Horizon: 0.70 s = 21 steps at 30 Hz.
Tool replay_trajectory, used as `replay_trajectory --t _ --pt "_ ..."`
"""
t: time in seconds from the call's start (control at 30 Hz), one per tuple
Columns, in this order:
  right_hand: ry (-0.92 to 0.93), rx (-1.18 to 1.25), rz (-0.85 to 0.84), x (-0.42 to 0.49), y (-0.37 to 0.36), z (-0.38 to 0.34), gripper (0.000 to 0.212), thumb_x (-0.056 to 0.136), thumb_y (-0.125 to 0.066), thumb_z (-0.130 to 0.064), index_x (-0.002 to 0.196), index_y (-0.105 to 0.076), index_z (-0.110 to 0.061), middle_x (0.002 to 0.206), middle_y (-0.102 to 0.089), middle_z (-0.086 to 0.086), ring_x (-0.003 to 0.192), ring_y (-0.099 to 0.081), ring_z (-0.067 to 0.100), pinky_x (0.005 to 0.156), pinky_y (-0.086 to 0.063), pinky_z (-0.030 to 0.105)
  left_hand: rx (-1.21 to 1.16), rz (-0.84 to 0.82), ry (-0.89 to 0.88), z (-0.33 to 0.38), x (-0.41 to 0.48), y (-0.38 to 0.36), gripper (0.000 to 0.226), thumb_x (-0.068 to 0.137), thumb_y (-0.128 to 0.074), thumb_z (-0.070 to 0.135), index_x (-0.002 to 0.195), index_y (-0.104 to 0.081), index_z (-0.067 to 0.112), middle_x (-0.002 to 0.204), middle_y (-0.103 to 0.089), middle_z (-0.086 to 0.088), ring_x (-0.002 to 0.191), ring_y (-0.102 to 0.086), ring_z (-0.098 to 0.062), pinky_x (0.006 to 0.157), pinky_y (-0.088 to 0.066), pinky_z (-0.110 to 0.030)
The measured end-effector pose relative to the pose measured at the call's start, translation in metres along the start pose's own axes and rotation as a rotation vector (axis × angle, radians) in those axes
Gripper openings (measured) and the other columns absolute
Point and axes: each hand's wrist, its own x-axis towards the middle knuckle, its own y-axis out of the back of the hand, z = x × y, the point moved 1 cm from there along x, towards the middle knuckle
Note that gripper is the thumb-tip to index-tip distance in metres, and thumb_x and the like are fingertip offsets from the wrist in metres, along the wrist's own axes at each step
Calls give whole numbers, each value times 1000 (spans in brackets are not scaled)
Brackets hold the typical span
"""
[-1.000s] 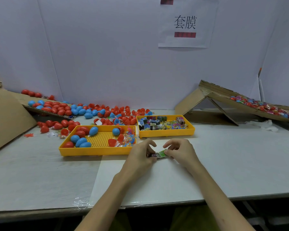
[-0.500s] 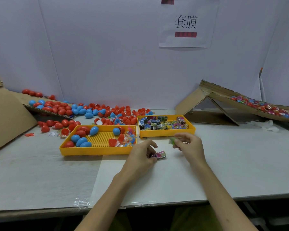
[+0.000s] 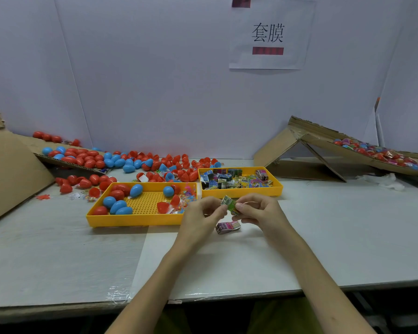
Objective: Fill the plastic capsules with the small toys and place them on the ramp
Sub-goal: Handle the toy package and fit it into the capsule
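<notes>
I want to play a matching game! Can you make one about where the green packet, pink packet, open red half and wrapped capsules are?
1 green packet
2 pink packet
3 open red half
4 wrapped capsules

A on the right-hand ramp
B lying on the table
C in the left yellow tray
D pinched by left hand and right hand

Pairs: 1-D, 2-B, 3-C, 4-A

White paper sign on back wall: black characters "套膜", red bar beneath. Toy packet print too small to read.
</notes>
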Motion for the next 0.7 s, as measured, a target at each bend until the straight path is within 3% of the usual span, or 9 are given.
replay_trajectory --t 0.23,0.33,0.43,0.7 --pt "32 -61 -104 -2 -4 -1 17 74 -78 -33 83 -75 -19 79 -73 5 72 -70 18 68 -56 24 -167 -8 75 0 0 1 12 94 -69 14 83 -72 12 66 -71 2 66 -68 -10 66 -57 -22" --pt "39 -77 -70 -1 -2 -1 3 79 -77 -27 77 -75 -25 75 -72 -1 70 -66 12 66 -54 23 -174 -17 66 1 -1 0 11 91 -71 17 81 -71 17 66 -72 4 66 -70 -10 65 -57 -21" --pt "32 -52 -25 1 2 1 12 87 -73 -15 78 -75 -23 71 -70 -3 68 -65 11 67 -53 24 -163 -22 69 2 -1 0 9 90 -73 17 81 -71 18 68 -72 5 68 -71 -10 65 -57 -20" --pt "16 -60 -112 -2 0 0 5 85 -72 -20 83 -75 -18 73 -70 -3 70 -63 11 65 -51 21 -165 -23 73 2 -1 0 6 93 -70 16 90 -69 22 73 -75 -2 71 -73 -14 71 -61 -27"
